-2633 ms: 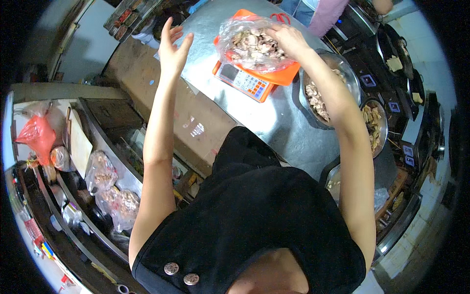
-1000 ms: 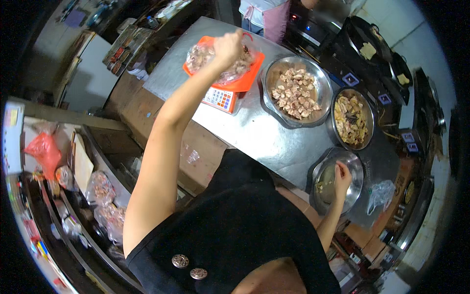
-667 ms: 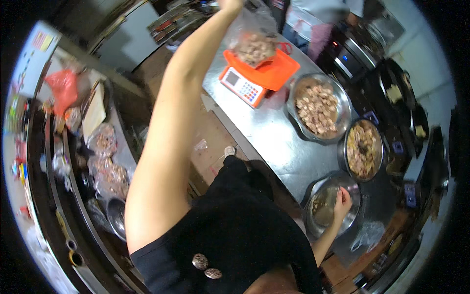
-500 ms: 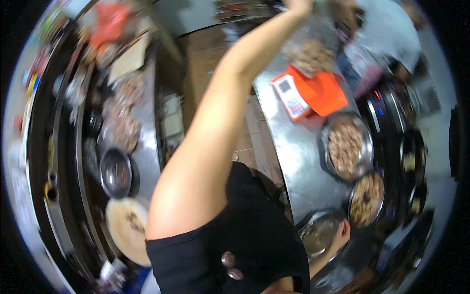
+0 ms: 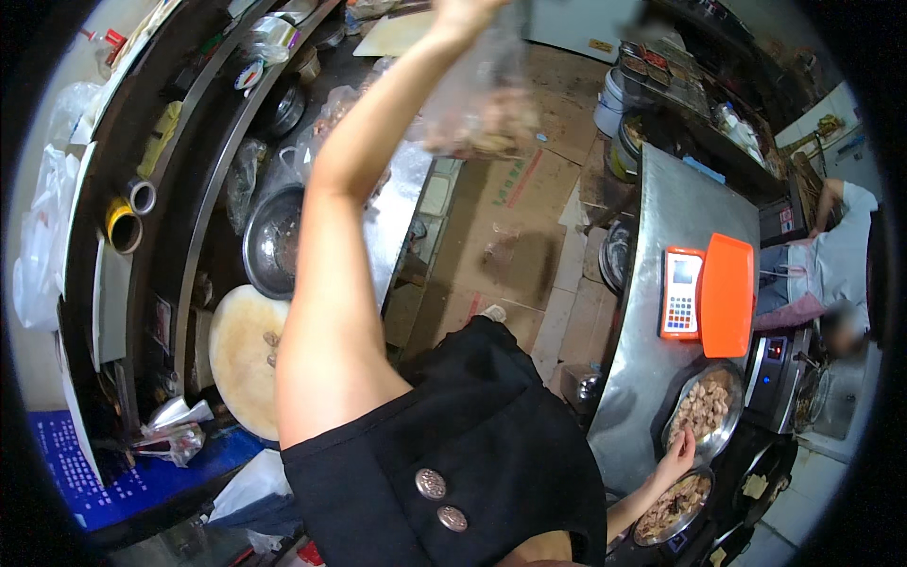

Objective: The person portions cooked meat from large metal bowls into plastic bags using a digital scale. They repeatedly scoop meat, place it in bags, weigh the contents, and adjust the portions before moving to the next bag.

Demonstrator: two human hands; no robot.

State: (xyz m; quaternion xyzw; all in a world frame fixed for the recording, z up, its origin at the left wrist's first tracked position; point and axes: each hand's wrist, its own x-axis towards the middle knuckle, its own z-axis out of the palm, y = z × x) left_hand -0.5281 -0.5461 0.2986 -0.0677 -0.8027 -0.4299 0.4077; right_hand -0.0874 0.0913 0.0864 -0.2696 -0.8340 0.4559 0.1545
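Observation:
My left arm reaches up the middle, and my left hand (image 5: 468,14), cut by the top edge, is closed on a clear plastic bag (image 5: 487,109). Pale, meat-like chunks fill the bottom of the bag, which hangs over the floor beside the left counter. At the lower right my right hand (image 5: 675,461) is held over the near edge of a steel bowl (image 5: 723,439) of pale chunks. Its fingers are drawn together; whether anything is between them I cannot make out. A second steel bowl (image 5: 694,510) of chunks lies just below that hand.
An orange scale (image 5: 727,298) stands on the right steel counter (image 5: 642,331). On the left are a dark metal bowl (image 5: 269,246), a round cutting board (image 5: 241,359) and shelves. A person (image 5: 822,255) works at the far right. White buckets (image 5: 612,99) stand at the back.
The bag has swung left with my left hand, off the right counter and scale. My view has turned left. My right hand has gone from the nearest steel bowl towards the chunk-filled bowls.

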